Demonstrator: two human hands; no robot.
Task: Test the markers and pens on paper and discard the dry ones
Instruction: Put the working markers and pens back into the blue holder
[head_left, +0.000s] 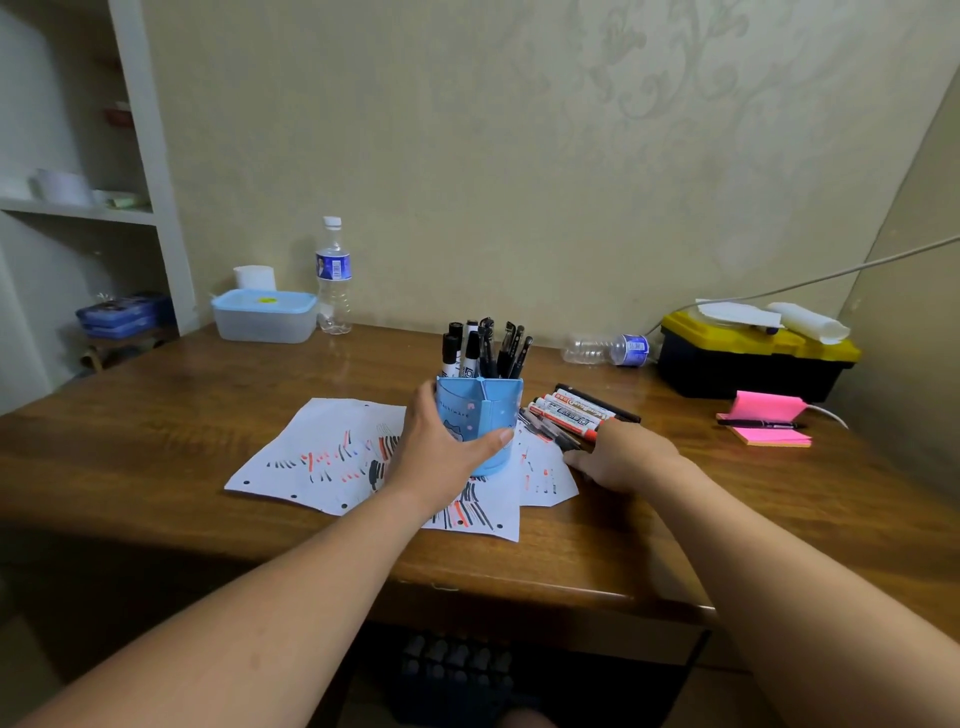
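My left hand (441, 452) is wrapped round the blue pen holder (485, 410). The thumb lies across its front and the fingers reach round the far left side, a wide grip on the lower half of the cup. The holder stands upright on the scribbled sheets of paper (311, 457), and a bunch of black markers and pens (485, 348) sticks up out of it.

I judge the cup to be light, thin-walled and top-heavy with that load, so it should be held low and kept level. A squeeze near the rim could buckle it or tip the pens out.

My right hand (623, 457) lies palm down just beside the holder, at the near end of a pile of loose markers (571, 413) on the table (156, 441). Its fingertips touch the pile, but I cannot tell whether they have closed on one. Those markers are stiff, smooth barrels that will roll, so each is best pinched at mid-barrel, clear of the cap.

The paper is thin and free to slide, and already carries many red and black strokes.

Further right are pink sticky notes (763, 421) with a pen on them and a black and yellow toolbox (753, 358). A plastic box (265, 314) and a water bottle (333, 275) stand at the back left.
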